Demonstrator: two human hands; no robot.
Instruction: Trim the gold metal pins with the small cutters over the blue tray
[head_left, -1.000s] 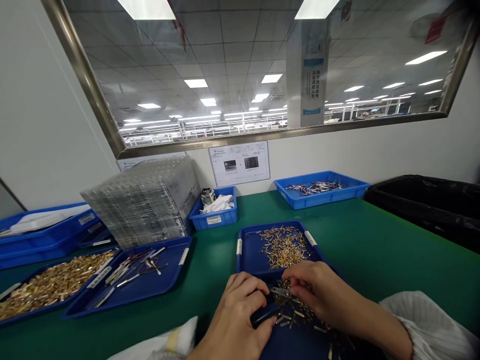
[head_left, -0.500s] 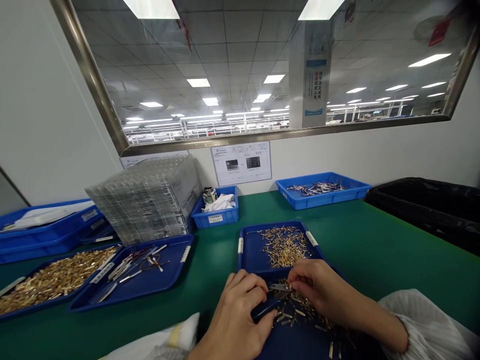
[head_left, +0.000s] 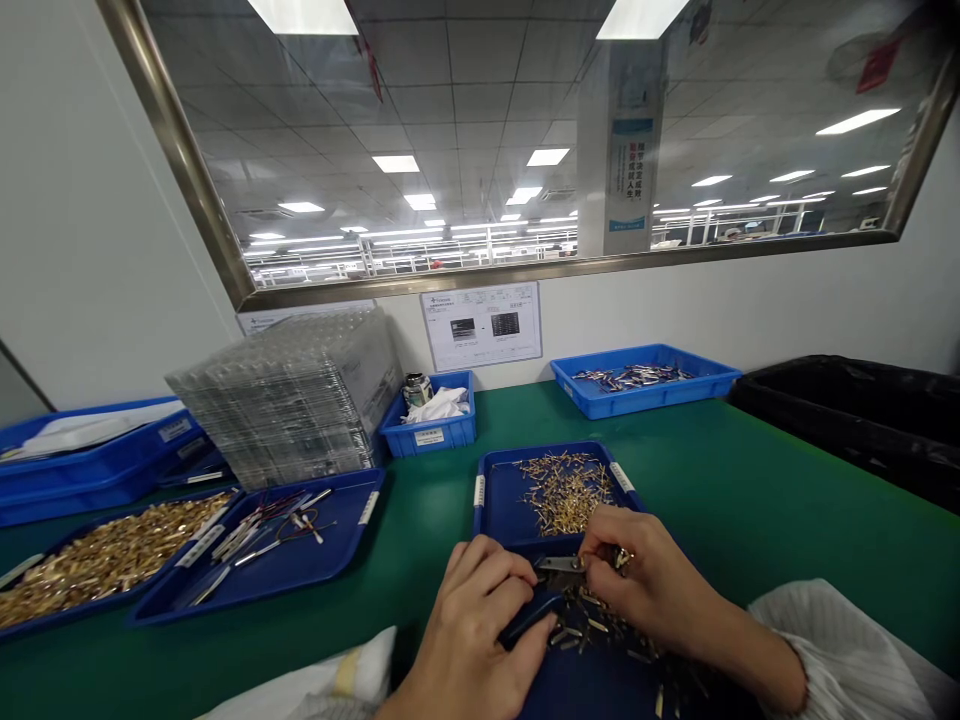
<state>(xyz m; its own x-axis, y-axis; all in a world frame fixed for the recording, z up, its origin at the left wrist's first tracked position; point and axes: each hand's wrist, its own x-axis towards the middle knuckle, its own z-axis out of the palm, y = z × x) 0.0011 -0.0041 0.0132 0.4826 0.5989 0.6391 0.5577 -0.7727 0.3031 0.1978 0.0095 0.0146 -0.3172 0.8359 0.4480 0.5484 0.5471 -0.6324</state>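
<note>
left hand [head_left: 480,612]: closed around pliers [head_left: 531,614] | right hand [head_left: 646,572]: pinching what look like small metal pieces [head_left: 622,559] beside pliers | blue tray [head_left: 589,692]: beneath, loose pieces [head_left: 598,626] scattered inside

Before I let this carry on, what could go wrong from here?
The right hand is right by the jaws of the blue-handled pliers in the left hand, so a squeeze might pinch a finger. Small metal pieces show in the right hand's grip; one could slip among the loose pieces in the near tray. The far tray of gold-coloured pins sits close behind; strays might mix in.
</note>
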